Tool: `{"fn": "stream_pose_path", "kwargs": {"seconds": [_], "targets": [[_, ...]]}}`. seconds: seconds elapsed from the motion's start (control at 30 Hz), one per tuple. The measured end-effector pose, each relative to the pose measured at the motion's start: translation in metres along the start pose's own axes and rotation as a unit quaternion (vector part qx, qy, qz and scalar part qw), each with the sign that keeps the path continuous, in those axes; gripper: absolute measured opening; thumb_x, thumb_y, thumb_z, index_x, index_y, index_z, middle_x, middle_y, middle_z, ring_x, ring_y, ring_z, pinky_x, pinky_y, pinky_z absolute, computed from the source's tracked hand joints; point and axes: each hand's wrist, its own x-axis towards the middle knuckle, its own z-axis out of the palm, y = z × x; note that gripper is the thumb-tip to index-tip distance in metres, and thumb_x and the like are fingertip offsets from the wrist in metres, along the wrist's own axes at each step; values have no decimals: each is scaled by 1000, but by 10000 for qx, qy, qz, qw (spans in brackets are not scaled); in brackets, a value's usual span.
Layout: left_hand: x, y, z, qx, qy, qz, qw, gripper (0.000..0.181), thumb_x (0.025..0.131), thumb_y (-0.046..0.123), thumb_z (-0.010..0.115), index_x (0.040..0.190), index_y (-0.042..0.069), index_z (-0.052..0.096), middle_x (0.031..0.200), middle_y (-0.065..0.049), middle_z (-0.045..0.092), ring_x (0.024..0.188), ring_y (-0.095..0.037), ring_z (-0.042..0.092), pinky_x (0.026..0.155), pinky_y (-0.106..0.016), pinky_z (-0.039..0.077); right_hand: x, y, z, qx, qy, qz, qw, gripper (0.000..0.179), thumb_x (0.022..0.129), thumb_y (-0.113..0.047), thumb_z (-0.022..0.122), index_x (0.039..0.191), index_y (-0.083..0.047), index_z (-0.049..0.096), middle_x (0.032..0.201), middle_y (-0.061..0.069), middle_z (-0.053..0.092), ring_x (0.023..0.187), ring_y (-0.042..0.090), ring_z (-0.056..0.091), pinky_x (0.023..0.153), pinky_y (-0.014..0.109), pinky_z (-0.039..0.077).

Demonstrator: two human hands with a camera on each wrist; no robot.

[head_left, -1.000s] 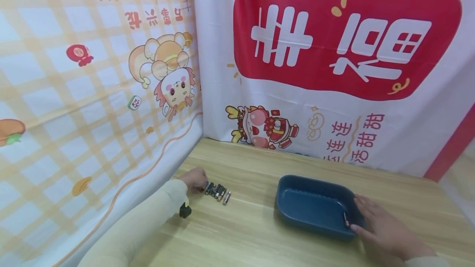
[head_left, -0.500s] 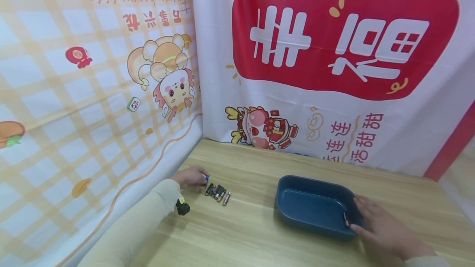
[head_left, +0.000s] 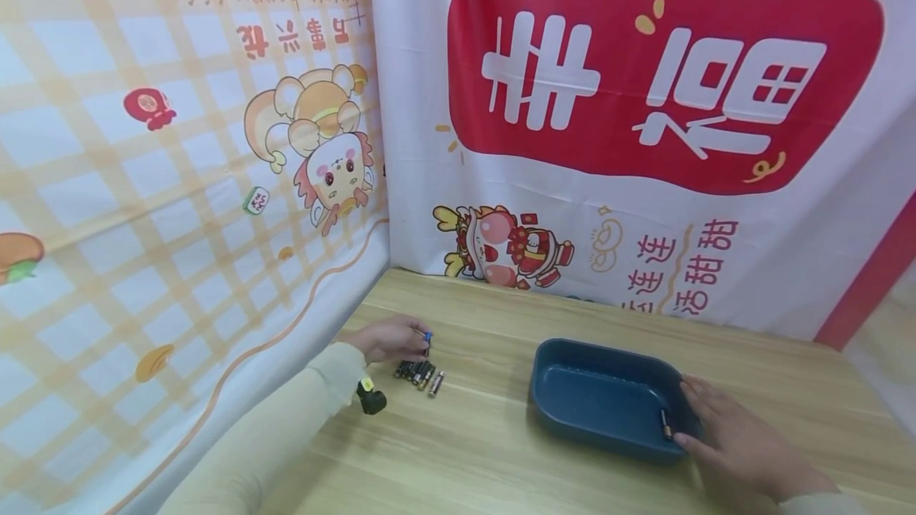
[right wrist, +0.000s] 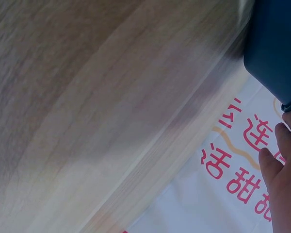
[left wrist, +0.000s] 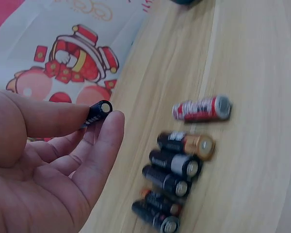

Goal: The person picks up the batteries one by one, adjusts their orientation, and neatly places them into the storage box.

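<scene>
In the head view my left hand is above the left part of the table, pinching a battery with a blue end between thumb and fingers. The left wrist view shows this dark battery end-on. Just below lie several batteries side by side, mostly dark, and a red-and-white battery lies slightly apart from them. My right hand rests against the right end of a dark blue plastic basin, fingers fairly straight along its rim. One battery lies inside the basin near that end.
The wooden table meets a checked cloth on the left and a white printed cloth at the back. A small black device is at the left wrist.
My left hand has lifted the battery off the table and carried it right, over the row of batteries. The right hand and the basin stay in place.
</scene>
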Motion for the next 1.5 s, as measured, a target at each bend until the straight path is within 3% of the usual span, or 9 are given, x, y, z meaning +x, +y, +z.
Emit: {"fn": "stream_pose_path", "kwargs": {"seconds": [0.23, 0.4, 0.63, 0.77, 0.9, 1.03, 1.27, 1.5], "targets": [[6, 11, 23, -17, -331, -25, 9994, 42, 91, -4, 60, 129, -12, 45, 110, -26, 59, 104, -40, 61, 90, -43, 54, 0, -1, 0, 70, -34, 65, 9999, 78, 92, -54, 58, 143, 3, 43, 149, 19, 38, 134, 42, 35, 100, 4, -12], [8, 22, 40, 79, -676, 54, 9977, 34, 92, -1, 60, 123, -8, 50, 119, -33, 55, 105, -40, 60, 98, -51, 47, -1, -2, -1, 133, -64, 98, 9998, 78, 92, -55, 57, 144, 1, 41, 150, 19, 38, 134, 42, 34, 99, 3, -12], [14, 37, 65, -6, -1021, 174, 9946, 28, 92, -2, 60, 119, -4, 56, 115, -29, 58, 94, -29, 65, 96, -48, 49, -1, 1, 1, 5, 126, -70, 9999, 77, 92, -53, 59, 142, 3, 44, 148, 20, 40, 132, 41, 38, 103, 4, -11], [17, 46, 79, -70, -1291, 228, 9913, 27, 91, -3, 60, 118, -3, 57, 117, -30, 58, 97, -31, 65, 91, -43, 54, -1, 1, 1, 8, 126, -51, 9999, 77, 91, -53, 60, 141, 3, 45, 148, 19, 41, 132, 41, 38, 103, 4, -10], [16, 56, 93, 4, -1521, 231, 9881, 25, 93, -2, 59, 118, -3, 57, 107, -20, 63, 106, -38, 61, 92, -43, 53, -1, -1, -2, 106, 56, 34, 9999, 77, 92, -54, 58, 143, 2, 44, 148, 19, 41, 134, 41, 36, 101, 3, -11], [16, 67, 106, 132, -1711, 276, 9848, 24, 94, -1, 58, 118, -2, 57, 105, -19, 65, 112, -41, 58, 91, -43, 54, -1, -1, -1, 140, 23, 60, 9999, 77, 92, -54, 58, 143, 1, 43, 149, 18, 40, 134, 41, 35, 100, 3, -11], [22, 82, 130, 286, -1963, 346, 9795, 22, 94, -2, 58, 116, -1, 58, 109, -23, 62, 96, -27, 67, 87, -40, 56, 0, 2, -1, 76, 26, 41, 10000, 78, 92, -55, 58, 142, 2, 44, 148, 19, 41, 134, 41, 36, 100, 3, -11], [23, 93, 156, 300, -2231, 413, 9735, 22, 94, -3, 57, 116, -3, 58, 109, -20, 63, 98, -31, 67, 90, -44, 54, 0, -1, -3, 87, 102, -21, 9999, 78, 92, -55, 58, 141, 4, 45, 147, 21, 41, 133, 42, 37, 100, 4, -10]]}}
